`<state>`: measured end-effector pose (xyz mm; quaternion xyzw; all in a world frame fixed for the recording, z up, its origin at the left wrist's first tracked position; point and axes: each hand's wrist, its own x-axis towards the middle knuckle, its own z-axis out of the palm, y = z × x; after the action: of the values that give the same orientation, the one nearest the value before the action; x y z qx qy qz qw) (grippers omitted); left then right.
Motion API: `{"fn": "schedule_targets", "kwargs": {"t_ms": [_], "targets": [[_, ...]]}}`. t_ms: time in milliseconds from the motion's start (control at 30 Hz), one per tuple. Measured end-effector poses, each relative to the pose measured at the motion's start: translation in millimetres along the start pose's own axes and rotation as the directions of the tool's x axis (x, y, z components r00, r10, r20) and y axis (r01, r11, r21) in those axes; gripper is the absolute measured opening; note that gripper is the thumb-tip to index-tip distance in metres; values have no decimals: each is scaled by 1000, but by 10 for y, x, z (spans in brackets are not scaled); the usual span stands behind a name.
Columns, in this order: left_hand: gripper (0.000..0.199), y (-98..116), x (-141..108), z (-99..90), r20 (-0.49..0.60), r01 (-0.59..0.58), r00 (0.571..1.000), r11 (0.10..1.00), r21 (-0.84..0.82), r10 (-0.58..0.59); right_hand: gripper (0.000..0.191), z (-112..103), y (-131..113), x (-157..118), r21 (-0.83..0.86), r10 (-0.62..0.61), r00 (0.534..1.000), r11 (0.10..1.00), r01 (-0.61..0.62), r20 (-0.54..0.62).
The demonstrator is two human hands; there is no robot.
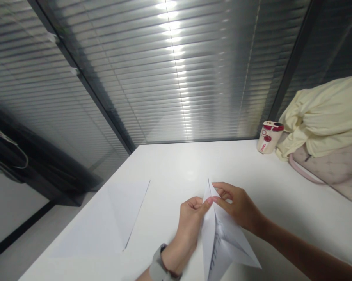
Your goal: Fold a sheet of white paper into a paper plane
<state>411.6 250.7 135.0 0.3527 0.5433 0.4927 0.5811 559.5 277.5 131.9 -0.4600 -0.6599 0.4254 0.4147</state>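
Observation:
A folded sheet of white paper [225, 244], with dark handwriting on part of it, is held up in both hands over the white table. It narrows to a point at its far end and spreads into wide flaps nearer me. My left hand [190, 218], with a grey watch on the wrist, pinches the paper's left side near the centre crease. From the right, my right hand [237, 203] grips the other edge between thumb and fingers. The two thumbs meet at the crease. Some of the fingertips are hidden behind the paper.
Another white sheet [105, 218] lies on the left part of the white table [170, 168]. A cream cup with a red lid [269, 137] stands at the back right. Beside it are a pink quilted bag [336, 164] and a pale yellow cloth [331, 113]. Blinds [152, 78] rise behind.

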Motion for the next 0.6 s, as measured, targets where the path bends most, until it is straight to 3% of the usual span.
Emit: {"fn": "schedule_targets", "kwargs": {"t_ms": [133, 267, 600], "targets": [[49, -5, -19, 4, -4, -39, 999, 999, 35, 39, 29, 5, -65, -6, 83, -37, 997, 996, 32, 66], [53, 34, -46, 28, 5, -102, 995, 989, 110, 102, 18, -47, -129, 54, 199, 30, 989, 978, -59, 147], [40, -29, -41, 22, 243, -100, 967, 991, 91, 75, 30, -85, -114, 69, 178, 92, 996, 980, -93, 14]]}}
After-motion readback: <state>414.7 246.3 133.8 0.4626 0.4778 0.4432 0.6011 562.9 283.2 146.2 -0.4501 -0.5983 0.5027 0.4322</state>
